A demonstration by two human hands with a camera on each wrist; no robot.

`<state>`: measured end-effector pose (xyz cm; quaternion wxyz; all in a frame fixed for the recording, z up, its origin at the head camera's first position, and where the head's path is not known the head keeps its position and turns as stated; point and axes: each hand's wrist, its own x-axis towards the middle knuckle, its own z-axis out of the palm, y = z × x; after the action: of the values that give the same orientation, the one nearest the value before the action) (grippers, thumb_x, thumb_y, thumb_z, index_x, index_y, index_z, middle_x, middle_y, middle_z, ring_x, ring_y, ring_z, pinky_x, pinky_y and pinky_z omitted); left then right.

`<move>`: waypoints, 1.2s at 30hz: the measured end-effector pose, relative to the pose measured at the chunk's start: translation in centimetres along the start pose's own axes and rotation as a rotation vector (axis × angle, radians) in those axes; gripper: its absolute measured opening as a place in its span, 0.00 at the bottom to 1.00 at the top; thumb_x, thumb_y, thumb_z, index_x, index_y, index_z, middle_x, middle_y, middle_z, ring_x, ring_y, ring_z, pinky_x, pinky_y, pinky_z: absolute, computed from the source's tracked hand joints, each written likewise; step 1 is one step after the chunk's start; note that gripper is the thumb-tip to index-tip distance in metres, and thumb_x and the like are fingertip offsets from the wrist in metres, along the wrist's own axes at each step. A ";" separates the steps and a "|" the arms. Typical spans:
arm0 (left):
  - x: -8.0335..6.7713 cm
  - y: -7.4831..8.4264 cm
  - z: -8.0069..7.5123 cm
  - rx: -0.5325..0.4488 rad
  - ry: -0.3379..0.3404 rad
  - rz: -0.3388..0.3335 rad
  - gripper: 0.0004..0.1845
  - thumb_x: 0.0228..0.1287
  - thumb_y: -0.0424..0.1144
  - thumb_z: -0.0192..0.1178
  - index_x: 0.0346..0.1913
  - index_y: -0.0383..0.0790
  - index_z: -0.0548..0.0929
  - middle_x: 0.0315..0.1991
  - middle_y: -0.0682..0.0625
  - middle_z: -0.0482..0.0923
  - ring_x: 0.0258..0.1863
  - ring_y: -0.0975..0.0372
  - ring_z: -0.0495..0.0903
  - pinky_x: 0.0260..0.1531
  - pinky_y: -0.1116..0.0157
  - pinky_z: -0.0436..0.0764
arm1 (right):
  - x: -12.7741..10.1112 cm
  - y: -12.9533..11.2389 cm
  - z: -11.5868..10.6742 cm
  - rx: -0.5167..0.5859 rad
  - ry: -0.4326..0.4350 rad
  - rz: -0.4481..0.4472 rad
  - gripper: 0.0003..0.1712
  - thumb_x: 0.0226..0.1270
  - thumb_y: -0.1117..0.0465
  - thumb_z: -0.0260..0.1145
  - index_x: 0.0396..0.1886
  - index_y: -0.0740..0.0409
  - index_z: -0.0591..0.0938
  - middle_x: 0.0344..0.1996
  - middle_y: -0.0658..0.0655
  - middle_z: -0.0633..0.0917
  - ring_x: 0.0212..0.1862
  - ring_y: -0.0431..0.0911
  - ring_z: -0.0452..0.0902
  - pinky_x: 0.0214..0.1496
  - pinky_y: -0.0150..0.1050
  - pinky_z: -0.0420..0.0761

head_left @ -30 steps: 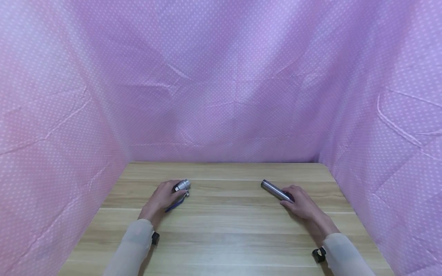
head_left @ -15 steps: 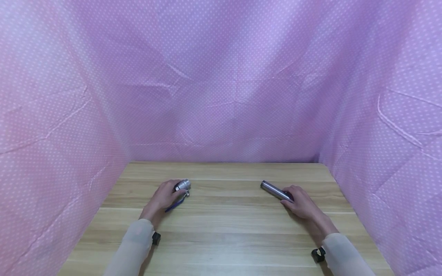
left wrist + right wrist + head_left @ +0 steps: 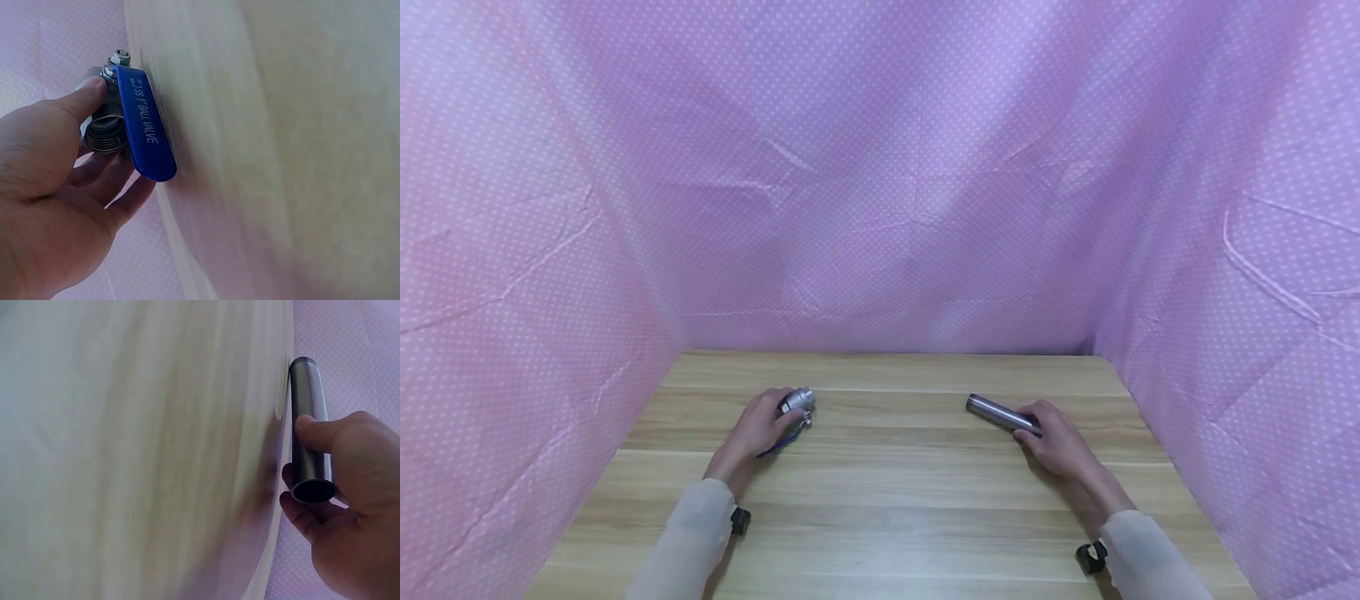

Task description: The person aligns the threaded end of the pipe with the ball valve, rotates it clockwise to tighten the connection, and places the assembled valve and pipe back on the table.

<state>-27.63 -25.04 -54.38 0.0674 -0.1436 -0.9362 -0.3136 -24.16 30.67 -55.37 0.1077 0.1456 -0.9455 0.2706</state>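
On the left side of the table, my left hand (image 3: 757, 427) grips a steel ball valve (image 3: 797, 401) between thumb and fingers. Its blue lever (image 3: 147, 128), printed with "SS 1" BALL VALVE", points back toward the wrist, and a threaded opening shows below the thumb. Across the table my right hand (image 3: 1057, 440) holds a metal pipe (image 3: 996, 412) near its closer end. That pipe slants up and left, away from the hand. In the right wrist view the thumb lies along the pipe (image 3: 309, 400), whose open hollow end faces the camera. A wide gap separates valve and pipe.
A light wood-grain table (image 3: 887, 500) lies under both hands. Pink dotted cloth (image 3: 895, 208) hangs behind it and along both sides. Each wrist carries a small black camera (image 3: 740, 521) below a pale sleeve (image 3: 688, 533).
The right hand has shifted slightly back along the pipe, and the pipe lies a little flatter in the head view. The left hand with the ball valve has barely moved.
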 end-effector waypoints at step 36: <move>-1.4 8.9 -1.5 -0.213 0.174 0.238 0.27 0.70 0.31 0.79 0.69 0.34 0.86 0.57 0.37 0.90 0.48 0.53 0.91 0.47 0.64 0.95 | -0.3 -6.4 -1.2 0.183 0.331 -0.039 0.21 0.57 0.72 0.88 0.50 0.62 0.93 0.40 0.59 0.94 0.39 0.30 0.80 0.41 0.17 0.77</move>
<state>-23.46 -19.43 -48.44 0.1690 -0.2322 -0.8648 -0.4120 -21.63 26.19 -51.37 0.2532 0.1268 -0.8834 0.3735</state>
